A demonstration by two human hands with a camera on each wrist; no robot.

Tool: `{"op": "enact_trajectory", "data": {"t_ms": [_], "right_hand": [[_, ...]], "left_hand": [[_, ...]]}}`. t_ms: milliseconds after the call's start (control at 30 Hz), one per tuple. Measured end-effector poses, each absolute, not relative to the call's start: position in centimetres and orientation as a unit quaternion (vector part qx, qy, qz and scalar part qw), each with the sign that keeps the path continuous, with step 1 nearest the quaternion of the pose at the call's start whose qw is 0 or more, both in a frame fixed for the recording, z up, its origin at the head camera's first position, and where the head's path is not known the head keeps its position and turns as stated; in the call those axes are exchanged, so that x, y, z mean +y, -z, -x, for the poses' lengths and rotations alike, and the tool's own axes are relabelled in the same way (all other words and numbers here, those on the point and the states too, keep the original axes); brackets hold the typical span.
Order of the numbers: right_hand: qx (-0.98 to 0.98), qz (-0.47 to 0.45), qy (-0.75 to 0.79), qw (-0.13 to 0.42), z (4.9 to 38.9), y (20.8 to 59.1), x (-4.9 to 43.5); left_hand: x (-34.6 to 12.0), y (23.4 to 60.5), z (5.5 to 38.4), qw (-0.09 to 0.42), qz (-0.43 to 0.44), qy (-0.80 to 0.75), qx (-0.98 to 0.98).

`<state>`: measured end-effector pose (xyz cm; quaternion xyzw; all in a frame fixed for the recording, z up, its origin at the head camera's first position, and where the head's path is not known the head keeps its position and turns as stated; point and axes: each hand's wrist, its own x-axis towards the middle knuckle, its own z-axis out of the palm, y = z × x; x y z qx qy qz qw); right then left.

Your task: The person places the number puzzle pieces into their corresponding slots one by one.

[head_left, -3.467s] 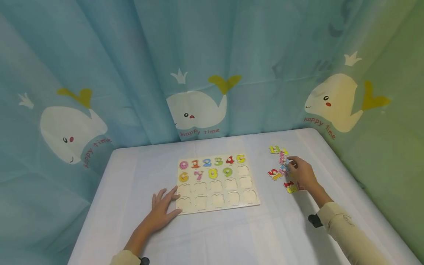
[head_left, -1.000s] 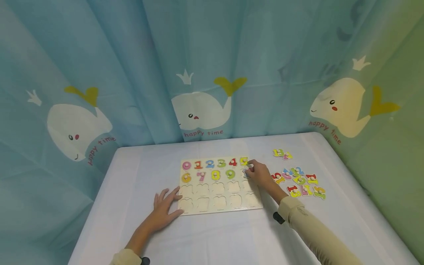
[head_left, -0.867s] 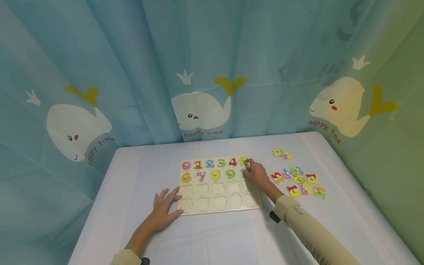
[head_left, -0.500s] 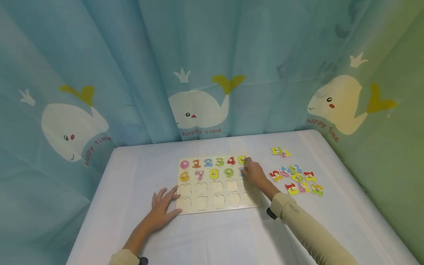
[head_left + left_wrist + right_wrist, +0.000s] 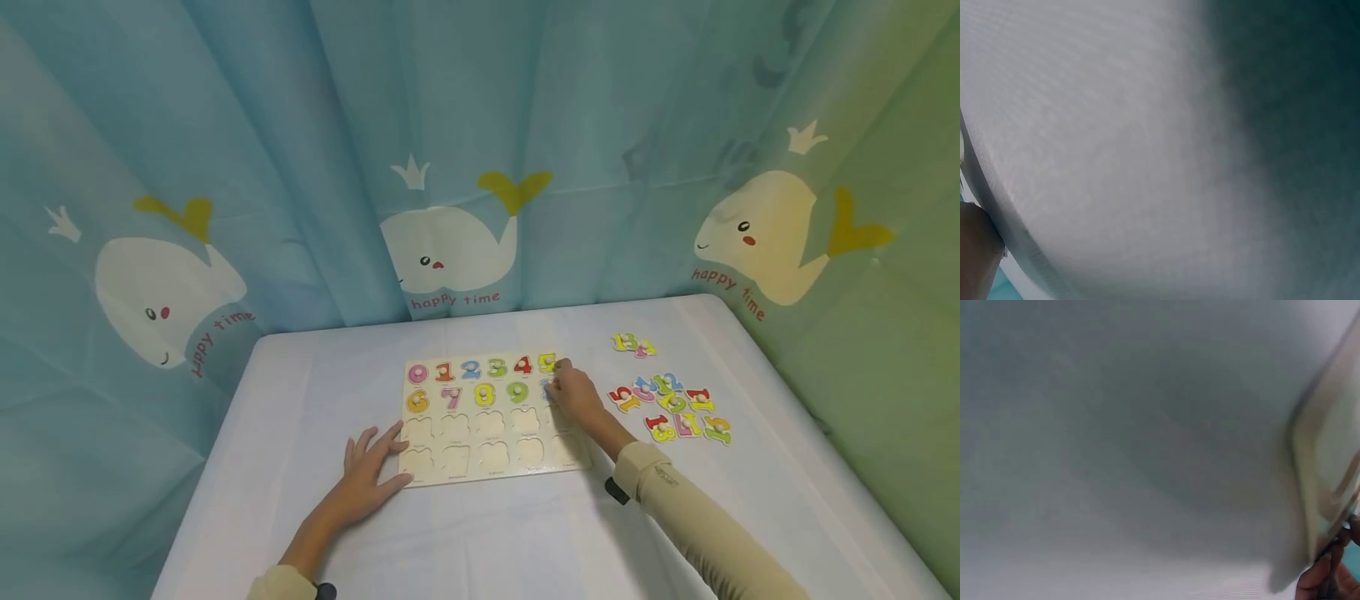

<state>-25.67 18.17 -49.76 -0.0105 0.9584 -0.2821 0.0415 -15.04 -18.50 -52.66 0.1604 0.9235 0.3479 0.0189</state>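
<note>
In the head view a pale wooden number board [image 5: 510,438] lies on the table, with knobbed digits 0 to 9 in its upper two rows and vacant recesses below. My left hand [image 5: 362,483] rests at the board's left edge, fingers spread. At the second row's right end, my right hand [image 5: 583,402] pinches a blue number piece [image 5: 547,389] over the recess beside the green 9 [image 5: 517,392]; the fingers cover most of it, so its digits and seating cannot be read. The right wrist view catches curled fingertips [image 5: 1316,579] at the board's edge.
Right of the board lie several loose number pieces, including a red-and-yellow 18 [image 5: 660,428] and a red-and-yellow 11 [image 5: 700,400], some overlapping. A green-and-yellow 13 [image 5: 624,342] lies farther back. A whale-print curtain [image 5: 450,250] hangs behind the white table [image 5: 480,533].
From the loose pieces on the right, my right hand has come left to the board with a blue piece. During the last second it stays nearly still there. My left hand has not moved.
</note>
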Motion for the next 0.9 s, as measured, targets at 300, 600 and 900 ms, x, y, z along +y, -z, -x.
{"op": "enact_trajectory", "data": {"t_ms": [300, 600, 900], "right_hand": [[0.928, 0.004, 0.373, 0.027, 25.4, 50.1, 20.8], [0.929, 0.006, 0.368, -0.047, 25.0, 50.6, 25.1], [0.923, 0.011, 0.378, -0.067, 23.8, 49.8, 29.2]], "left_hand": [[-18.4, 52.4, 14.9, 0.03, -0.158, -0.343, 0.925], [-18.4, 52.1, 14.9, 0.03, -0.159, -0.34, 0.926], [-18.3, 52.1, 14.9, 0.022, -0.165, -0.343, 0.925]]}}
